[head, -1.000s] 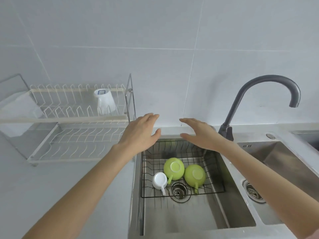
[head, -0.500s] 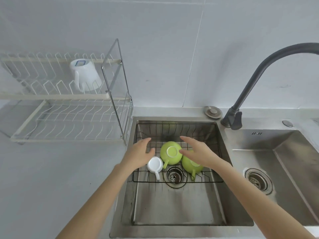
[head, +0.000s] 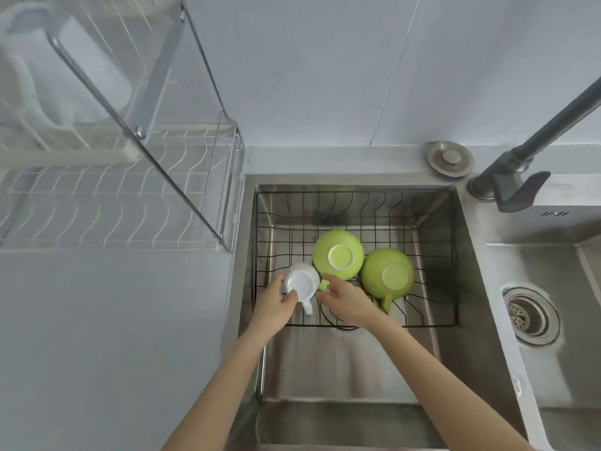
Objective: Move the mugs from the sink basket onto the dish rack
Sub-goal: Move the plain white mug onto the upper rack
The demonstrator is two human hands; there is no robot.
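Observation:
Three mugs stand upside down in the black wire sink basket [head: 432,222]: a small white mug [head: 300,281] at the left and two green mugs [head: 338,255] [head: 387,275] to its right. My left hand [head: 276,302] touches the white mug's left side, thumb and fingers curled around its wall. My right hand [head: 344,299] is at the handle of the nearer green mug, fingers pinched close to it; whether it grips is unclear. The white two-tier dish rack [head: 107,219] stands on the counter to the left, with a blurred white mug [head: 94,70] on its upper tier.
A dark faucet [head: 520,170] rises at the back right of the sink. A round metal stopper [head: 450,157] lies on the rim behind the sink. A second basin with a drain [head: 533,317] is at the right. The rack's steel frame [head: 182,151] stands by the sink's left edge.
Both hands have dropped down into the basket, from above the sink to the mugs. The left hand has reached the white mug. The camera has tilted down and moved closer.

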